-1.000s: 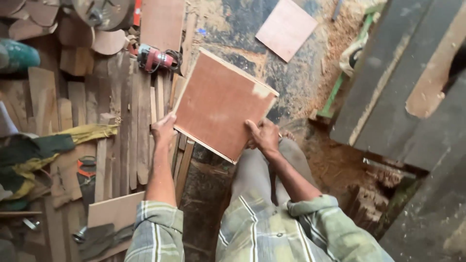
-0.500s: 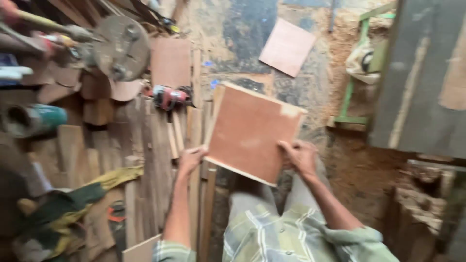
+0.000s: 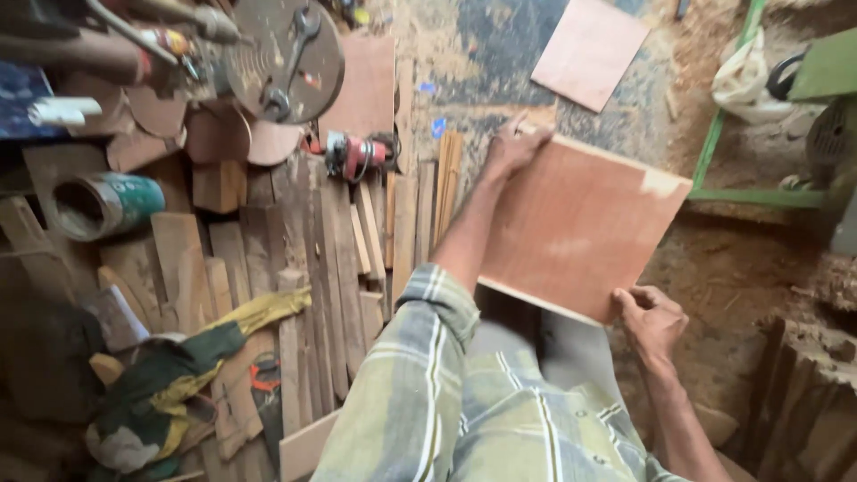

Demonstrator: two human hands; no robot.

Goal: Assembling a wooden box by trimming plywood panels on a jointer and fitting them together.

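Teal cylindrical can [image 3: 105,203], lying on its side with the open mouth showing, well to the left of both hands; any label on it is too blurred to tell. Small red power tool [image 3: 355,155], on the floor just left of the left hand. Second square plywood panel [image 3: 590,51], flat on the floor beyond the hands. Round metal disc [image 3: 284,59] with a spanner on it, far left and beyond. Loose wooden slats [image 3: 332,259], laid side by side to the left of the left forearm; yellow-and-green cloth [image 3: 187,366] heaped on them nearer the person. Floor [image 3: 473,54]: bare earth and sawdust, workshop clutter throughout; green metal frame [image 3: 725,134] to the right. Square plywood board [image 3: 580,223], reddish-brown, held tilted between the two hands above the person's lap. Left hand [image 3: 516,143]: fingers spread on the board's far corner. Right hand [image 3: 650,317]: curled around the board's near edge, gripping it.
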